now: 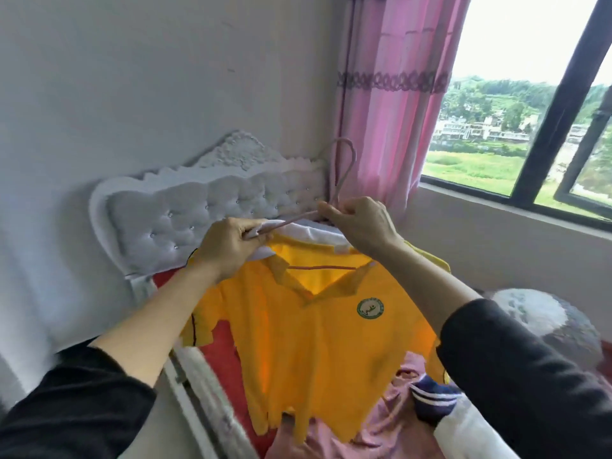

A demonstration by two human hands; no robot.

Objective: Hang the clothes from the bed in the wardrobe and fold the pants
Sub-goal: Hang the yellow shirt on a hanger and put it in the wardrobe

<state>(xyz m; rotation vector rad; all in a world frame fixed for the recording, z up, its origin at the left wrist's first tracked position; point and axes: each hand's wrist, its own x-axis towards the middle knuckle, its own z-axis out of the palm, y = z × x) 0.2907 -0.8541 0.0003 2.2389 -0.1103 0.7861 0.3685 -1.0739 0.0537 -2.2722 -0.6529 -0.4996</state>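
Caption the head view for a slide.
Left hand and right hand hold a pink hanger inside a yellow polo shirt above the bed.

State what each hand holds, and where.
Left hand grips the pink hanger by one arm, yellow shirt collar included; right hand pinches the hanger's neck below the hook.

This is a bedroom in a home. A bed (231,369) with a red sheet stands against a plain white wall (132,77), under a white tufted headboard (205,207) with carved trim. Loose clothes (390,422) lie heaped on the bed. A pink curtain (390,94) hangs beside a dark-framed window (496,127) that looks out on green fields and low buildings.
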